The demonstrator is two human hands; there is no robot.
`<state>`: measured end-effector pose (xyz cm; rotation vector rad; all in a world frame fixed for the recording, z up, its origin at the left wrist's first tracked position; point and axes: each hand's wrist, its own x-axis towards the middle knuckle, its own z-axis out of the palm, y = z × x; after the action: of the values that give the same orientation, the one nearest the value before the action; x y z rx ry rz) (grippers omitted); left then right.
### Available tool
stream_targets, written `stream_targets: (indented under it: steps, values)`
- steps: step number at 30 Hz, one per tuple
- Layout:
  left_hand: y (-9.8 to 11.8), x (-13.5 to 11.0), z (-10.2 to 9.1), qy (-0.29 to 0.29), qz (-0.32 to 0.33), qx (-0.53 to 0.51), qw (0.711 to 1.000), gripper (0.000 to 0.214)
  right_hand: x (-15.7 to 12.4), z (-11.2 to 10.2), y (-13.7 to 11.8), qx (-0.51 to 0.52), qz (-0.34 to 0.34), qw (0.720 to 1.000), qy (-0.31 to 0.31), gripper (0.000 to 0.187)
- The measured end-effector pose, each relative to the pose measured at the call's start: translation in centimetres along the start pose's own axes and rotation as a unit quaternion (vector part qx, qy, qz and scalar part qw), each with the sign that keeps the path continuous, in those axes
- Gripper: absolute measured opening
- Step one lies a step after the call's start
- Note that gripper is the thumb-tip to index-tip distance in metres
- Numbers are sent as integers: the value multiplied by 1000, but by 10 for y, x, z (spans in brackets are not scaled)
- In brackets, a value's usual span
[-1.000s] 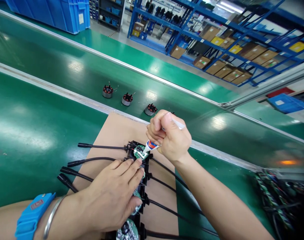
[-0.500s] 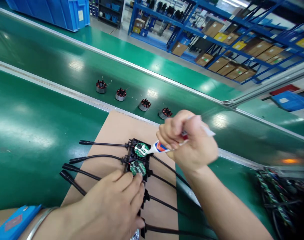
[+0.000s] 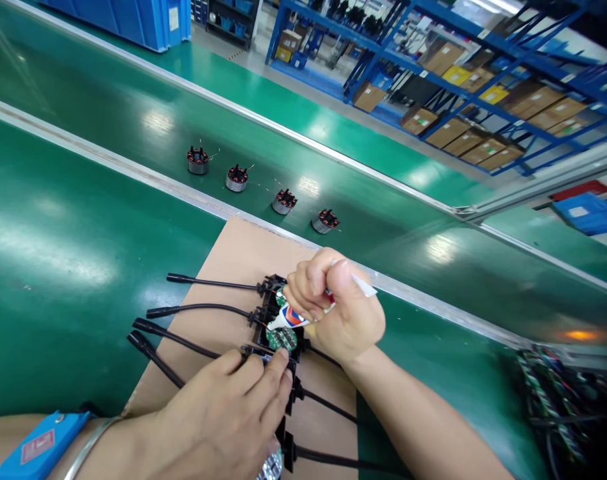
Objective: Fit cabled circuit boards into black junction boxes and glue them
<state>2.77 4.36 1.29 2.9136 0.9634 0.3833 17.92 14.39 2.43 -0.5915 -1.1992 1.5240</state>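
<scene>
Notes: tube to the second board, left palm down on the row

Right grip (image 3: 340, 303) closed in a fist around the tube (image 3: 292, 316), thumb uppermost, the pale tail poking out on the right beyond my thumb. Held this way, I judge, so the fingers can squeeze while the nozzle points down and left. Nozzle sits at the left far edge of the second board (image 3: 283, 340), counting from the far end; touching or just above, I cannot tell.

Left grip (image 3: 226, 407) lies palm down, fingers stretched out side by side, pinching nothing I can see; its underside is hidden. One fingertip meets the near edge of that board. Probably there to steady the row of black cases and to leave the far part of the board free for the nozzle.

The cases run near to far on cardboard (image 3: 326, 417), which likely spares both parts and worktop (image 3: 73, 287) from scratches. Far board (image 3: 280, 297) shows partly behind my right fingers; near board (image 3: 272, 465) shows partly beside my left hand. Cables (image 3: 218, 283) leave the row left and right, apparently so none crosses the board faces.

Beyond the rail (image 3: 108, 159), four coils (image 3: 284, 204) stand in a slanting line, fine wires upward, out of reach of my elbows. Blue band (image 3: 38, 443) on the left wrist; perhaps an antistatic strap.
</scene>
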Motion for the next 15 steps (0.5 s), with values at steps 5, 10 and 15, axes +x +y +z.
stream_targets:
  steps: [5, 10, 15]
  values:
    - [0, -3, -1, 3, 1, -10, 1000, 40, -4, -3, -2, 5, 6, 1000, -8, 36]
    - [0, -7, 4, 2, 7, -11, 1000, 40, -12, -2, -11, -17, 15, 1000, -13, 36]
    - [1, -6, 9, -10, 6, -8, 1000, 44, -20, 2, -19, -29, 38, 999, -22, 37]
